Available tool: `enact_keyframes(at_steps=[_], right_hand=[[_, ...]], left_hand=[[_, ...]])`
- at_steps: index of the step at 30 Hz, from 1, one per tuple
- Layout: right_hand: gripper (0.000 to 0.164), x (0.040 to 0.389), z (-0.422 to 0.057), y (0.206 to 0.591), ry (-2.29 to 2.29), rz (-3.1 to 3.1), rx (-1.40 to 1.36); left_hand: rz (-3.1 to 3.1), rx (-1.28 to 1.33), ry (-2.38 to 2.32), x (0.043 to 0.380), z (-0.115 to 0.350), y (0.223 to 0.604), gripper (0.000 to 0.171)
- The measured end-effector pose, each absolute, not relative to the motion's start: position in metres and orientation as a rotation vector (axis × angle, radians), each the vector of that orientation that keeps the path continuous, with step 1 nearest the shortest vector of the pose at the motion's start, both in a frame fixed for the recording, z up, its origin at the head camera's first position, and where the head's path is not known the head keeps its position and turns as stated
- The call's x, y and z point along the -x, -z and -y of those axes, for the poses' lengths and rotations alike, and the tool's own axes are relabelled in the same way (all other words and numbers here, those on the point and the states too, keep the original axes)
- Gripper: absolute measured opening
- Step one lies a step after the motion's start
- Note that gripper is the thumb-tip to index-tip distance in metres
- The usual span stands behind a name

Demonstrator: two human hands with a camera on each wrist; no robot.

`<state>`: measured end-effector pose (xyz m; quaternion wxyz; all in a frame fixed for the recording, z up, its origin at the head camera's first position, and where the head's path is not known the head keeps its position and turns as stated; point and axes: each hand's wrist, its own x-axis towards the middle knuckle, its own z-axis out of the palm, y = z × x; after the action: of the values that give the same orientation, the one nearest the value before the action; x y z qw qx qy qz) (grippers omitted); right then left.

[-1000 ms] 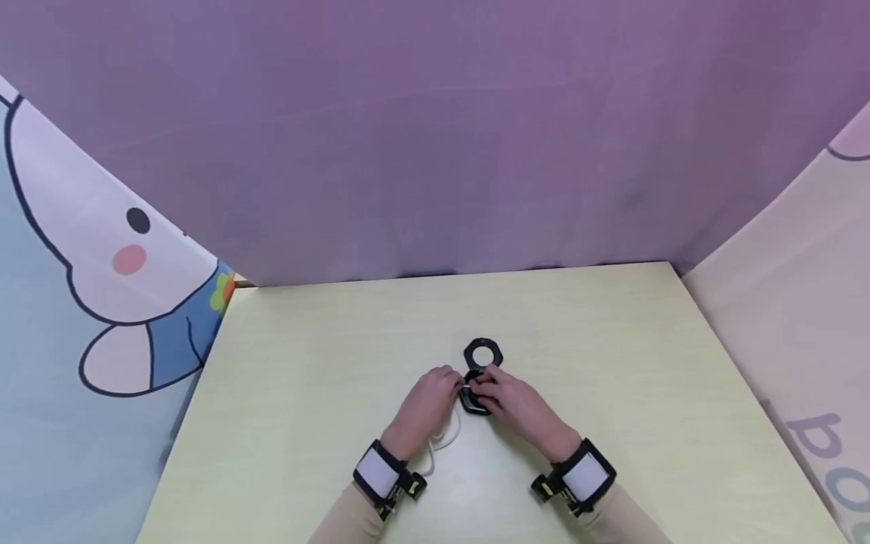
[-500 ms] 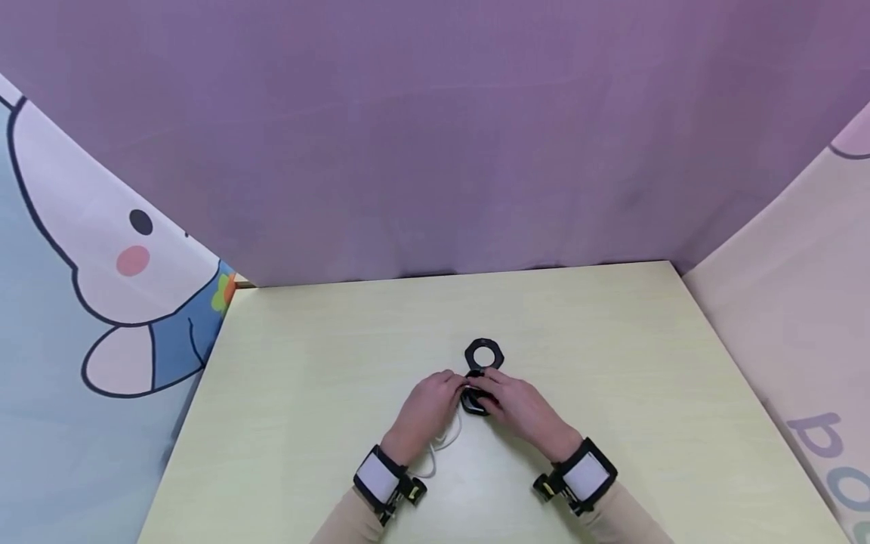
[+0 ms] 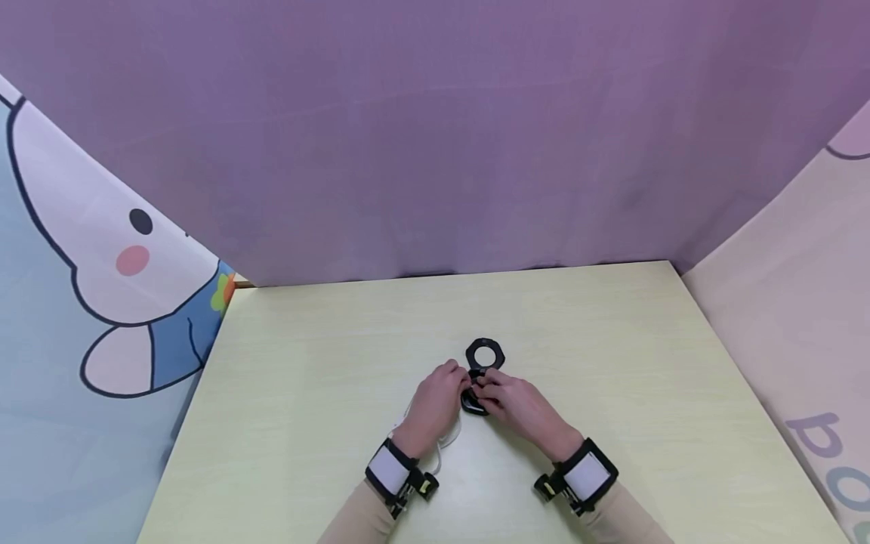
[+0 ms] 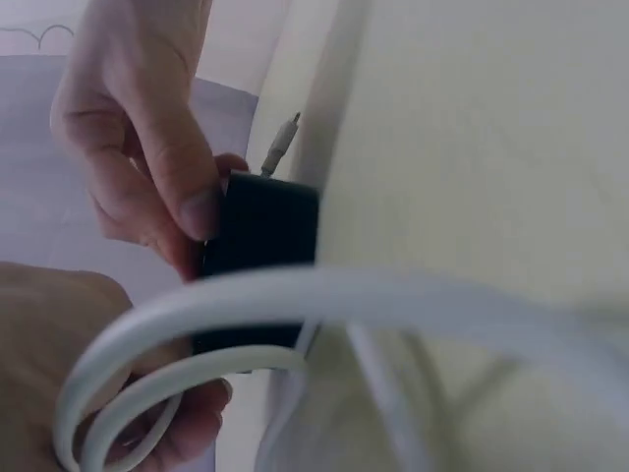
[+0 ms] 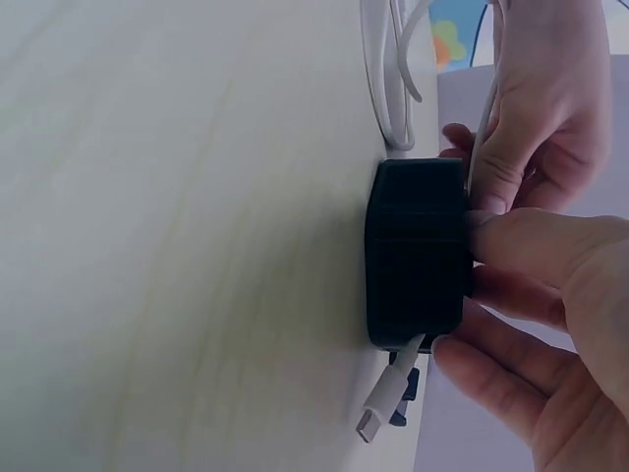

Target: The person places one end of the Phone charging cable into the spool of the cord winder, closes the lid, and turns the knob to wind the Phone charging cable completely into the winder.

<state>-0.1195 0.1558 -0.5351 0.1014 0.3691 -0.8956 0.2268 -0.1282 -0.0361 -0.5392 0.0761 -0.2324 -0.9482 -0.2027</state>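
Hands (image 3: 435, 404) at black case (image 5: 418, 256) — cable (image 4: 295, 294) looped.

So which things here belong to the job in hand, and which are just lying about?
Likely part of the job:
white cable, held by the left hand
black case, touched by the right hand
black ring, beside the case

Just surroundings:
table, the work surface
purple backdrop
cartoon sheet

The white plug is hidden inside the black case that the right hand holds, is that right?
Not hidden: the white plug sticks out of the black case that the right hand holds, as the right wrist view shows.
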Motion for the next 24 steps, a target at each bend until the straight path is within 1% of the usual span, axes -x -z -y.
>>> enact_keyframes(at_steps=[3,9,12,19,24], right_hand=[[0.017,0.120,-0.155,0.534,-0.659,2.629,-1.095],[0.013,0.121,-0.154,0.532,-0.656,2.643,-1.100],[0.012,0.122,-0.153,0.531,-0.653,2.653,-1.109],[0.009,0.125,-0.152,0.530,-0.643,2.662,-1.134],[0.010,0.124,-0.152,0.532,-0.670,2.680,-1.132]], left_hand=[[2.862,0.695,0.568,0.132,0.036,0.537,0.012],[2.855,0.777,0.259,0.139,0.038,0.534,0.012],[2.875,0.756,0.214,0.139,0.037,0.531,0.013],[2.854,0.730,-0.025,0.135,0.029,0.525,0.009],[2.882,0.744,0.058,0.140,0.031,0.527,0.010]])
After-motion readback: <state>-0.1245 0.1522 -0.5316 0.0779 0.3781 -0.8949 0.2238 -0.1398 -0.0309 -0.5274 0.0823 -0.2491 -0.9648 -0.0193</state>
